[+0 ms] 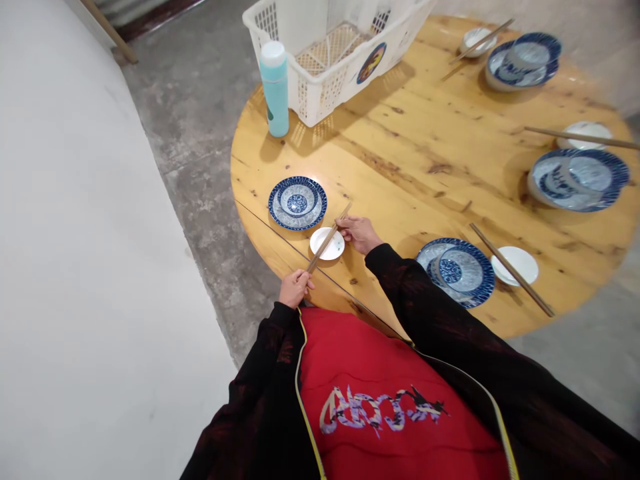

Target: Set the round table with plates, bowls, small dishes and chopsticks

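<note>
Chopsticks (329,239) are being laid across the small white saucer (327,243), which sits just to the right of and nearer than the blue-patterned plate with its bowl (297,202). Left hand (295,287) pinches the near ends at the round wooden table's (400,160) rim; right hand (359,233), fingers curled, steadies the far ends just right of that saucer. Judging by 4 other settings further right of the saucer, each with a blue plate, a saucer and sticks resting across it, this looks like the last place being finished. Next move likely calls for aligning both sticks evenly on the saucer, then letting go gently so they do not roll. White basket (335,60) and teal bottle (275,90) stand beyond the saucer.
</note>
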The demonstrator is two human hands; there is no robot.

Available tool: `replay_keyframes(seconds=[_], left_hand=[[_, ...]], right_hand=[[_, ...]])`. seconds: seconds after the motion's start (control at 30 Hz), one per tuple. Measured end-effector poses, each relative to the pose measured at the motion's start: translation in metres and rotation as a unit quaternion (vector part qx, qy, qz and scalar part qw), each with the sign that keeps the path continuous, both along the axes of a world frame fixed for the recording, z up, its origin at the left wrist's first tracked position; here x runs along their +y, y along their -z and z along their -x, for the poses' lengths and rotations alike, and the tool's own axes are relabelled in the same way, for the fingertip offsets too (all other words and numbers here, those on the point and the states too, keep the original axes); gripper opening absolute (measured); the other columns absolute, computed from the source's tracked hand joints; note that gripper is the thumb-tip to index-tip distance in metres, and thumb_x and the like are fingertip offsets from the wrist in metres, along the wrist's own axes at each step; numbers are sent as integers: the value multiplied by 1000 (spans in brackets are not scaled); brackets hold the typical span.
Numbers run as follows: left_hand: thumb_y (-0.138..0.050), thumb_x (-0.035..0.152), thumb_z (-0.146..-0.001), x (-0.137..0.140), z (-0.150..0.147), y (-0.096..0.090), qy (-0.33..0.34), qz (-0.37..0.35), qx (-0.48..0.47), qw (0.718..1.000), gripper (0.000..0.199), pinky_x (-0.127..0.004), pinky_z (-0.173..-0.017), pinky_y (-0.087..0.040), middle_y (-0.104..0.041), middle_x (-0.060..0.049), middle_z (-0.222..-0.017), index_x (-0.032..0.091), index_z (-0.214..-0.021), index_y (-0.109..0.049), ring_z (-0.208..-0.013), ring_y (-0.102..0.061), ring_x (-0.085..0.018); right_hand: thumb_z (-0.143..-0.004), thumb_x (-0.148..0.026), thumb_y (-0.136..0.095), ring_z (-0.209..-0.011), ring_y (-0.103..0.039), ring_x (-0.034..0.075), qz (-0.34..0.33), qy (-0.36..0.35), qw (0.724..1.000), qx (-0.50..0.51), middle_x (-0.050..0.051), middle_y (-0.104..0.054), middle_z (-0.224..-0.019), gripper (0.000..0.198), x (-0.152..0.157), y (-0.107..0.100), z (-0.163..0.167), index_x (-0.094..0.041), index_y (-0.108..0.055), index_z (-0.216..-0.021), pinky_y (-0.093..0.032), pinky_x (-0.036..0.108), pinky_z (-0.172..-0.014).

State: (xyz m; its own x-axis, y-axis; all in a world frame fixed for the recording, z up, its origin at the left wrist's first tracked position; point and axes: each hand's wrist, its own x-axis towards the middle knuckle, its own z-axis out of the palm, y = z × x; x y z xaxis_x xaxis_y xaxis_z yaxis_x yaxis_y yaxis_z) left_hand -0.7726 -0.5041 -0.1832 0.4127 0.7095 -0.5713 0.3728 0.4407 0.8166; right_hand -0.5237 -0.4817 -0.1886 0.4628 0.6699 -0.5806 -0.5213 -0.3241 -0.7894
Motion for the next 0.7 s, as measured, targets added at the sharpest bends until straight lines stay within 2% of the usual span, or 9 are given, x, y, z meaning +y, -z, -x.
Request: replay_keyframes(seconds=[0.2, 0.37, 0.5, 0.6, 0.7], left_hand=[[-55, 30, -87, 2, 1, 3, -2, -13, 4, 1000, 19, -20, -51, -34, -69, 1, -62, 16, -79, -66, -45, -45, -7], [-55, 40, -90, 5, 2, 4, -2, -23, 12, 1000, 28, -21, -52, -37, -70, 0, -64, 17, -77, -64, -46, -46, -7], [-52, 46, -95, 8, 6, 4, 32, -64, 58, 996, 36, -22, -57, -42, -71, 0, -67, 19, -72, -60, -49, -52, -8], [-53, 45, -99, 11, 9, 2, 65, -136, 147, 978, 32, -24, -66, -47, -74, -1, -77, 20, -84, -66, -61, -62, -12], [-63, 40, -97, 13, 7, -2, 75, -288, 248, 922, 25, -29, -80, -51, -77, -7, -100, 20, -109, -70, -86, -71, -19]], right_hand=[[-79, -15, -85, -43, -41, 3, -1, 7, 1000, -1, -1, -57, -60, 28, -4, 2, 0, -15, -60, -66, -25, 15, -34], [-79, -20, -87, -44, -42, 3, 3, 12, 1000, -9, 1, -61, -66, 28, -9, 5, 0, -15, -62, -70, -26, 15, -35], [-83, -21, -83, -44, -42, 2, 11, 27, 999, -20, 3, -67, -72, 22, -17, 6, -1, -15, -65, -73, -26, 15, -36], [-84, -19, -80, -45, -44, 3, 23, 46, 998, -24, 4, -69, -74, 18, -27, 4, -4, -15, -65, -74, -27, 15, -36], [-84, -20, -77, -46, -46, 4, 33, 58, 997, -30, 4, -70, -75, 15, -39, 1, -5, -15, -67, -74, -29, 16, -37]])
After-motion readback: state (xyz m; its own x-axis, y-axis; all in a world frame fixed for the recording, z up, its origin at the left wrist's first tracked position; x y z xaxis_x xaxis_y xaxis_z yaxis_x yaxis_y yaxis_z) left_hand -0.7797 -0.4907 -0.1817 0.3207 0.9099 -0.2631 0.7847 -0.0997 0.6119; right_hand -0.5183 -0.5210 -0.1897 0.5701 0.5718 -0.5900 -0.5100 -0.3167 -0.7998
